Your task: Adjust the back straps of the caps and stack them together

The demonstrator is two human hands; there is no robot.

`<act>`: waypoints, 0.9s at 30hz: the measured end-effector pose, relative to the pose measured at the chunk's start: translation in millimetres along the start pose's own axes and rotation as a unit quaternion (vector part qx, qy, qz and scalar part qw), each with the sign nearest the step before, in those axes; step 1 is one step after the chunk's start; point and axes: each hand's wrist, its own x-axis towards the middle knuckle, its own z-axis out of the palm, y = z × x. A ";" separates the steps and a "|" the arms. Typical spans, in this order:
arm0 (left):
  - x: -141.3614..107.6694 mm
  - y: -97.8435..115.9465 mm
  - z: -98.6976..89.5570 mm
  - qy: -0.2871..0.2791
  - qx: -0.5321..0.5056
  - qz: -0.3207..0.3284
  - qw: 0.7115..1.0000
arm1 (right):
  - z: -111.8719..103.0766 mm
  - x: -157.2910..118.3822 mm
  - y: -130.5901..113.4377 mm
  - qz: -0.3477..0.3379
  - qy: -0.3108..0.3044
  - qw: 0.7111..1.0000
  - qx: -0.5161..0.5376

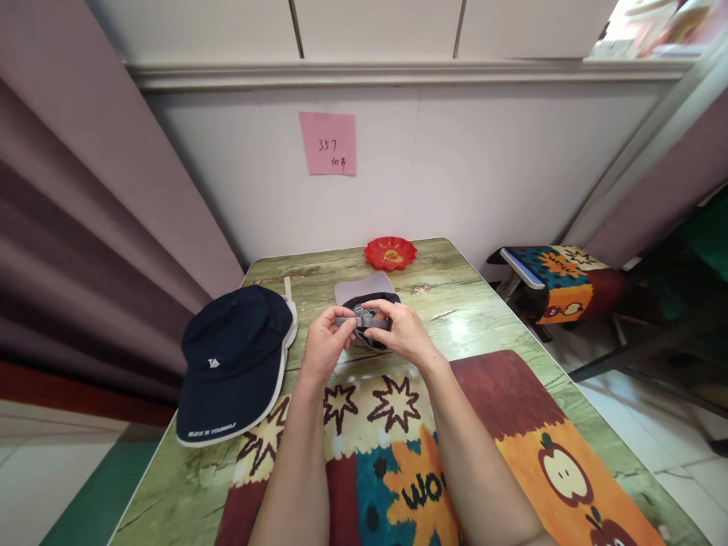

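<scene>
A light grey-purple cap (364, 287) lies in the middle of the table with its brim toward the wall and its dark inside partly showing. My left hand (326, 343) pinches one end of the cap's grey back strap (375, 323) between thumb and fingers. From the other side, my right hand (403, 331) grips the same strap near its buckle, its thumb below and fingers above. Both hands hide much of the cap's crown. To the left sits a navy cap (236, 356) with white edging, its brim facing me and a strap sticking out behind.
A red scalloped dish (390, 253) stands at the table's far edge. Under my forearms lies a colourful patterned mat (392, 455). A pink note (328, 144) is stuck on the wall. On the right is a stool (560, 280) with a similar patterned cover; a curtain (114, 189) hangs left.
</scene>
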 end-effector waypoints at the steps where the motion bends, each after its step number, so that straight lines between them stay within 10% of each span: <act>1: -0.1 -0.2 0.2 -0.002 -0.006 0.002 1.000 | 1.3 0.4 0.5 -0.006 0.001 1.000 0.006; 27: -2.9 3.7 -4.8 -0.037 -0.035 -0.030 0.998 | 8.3 2.0 7.7 -0.047 0.021 0.999 0.017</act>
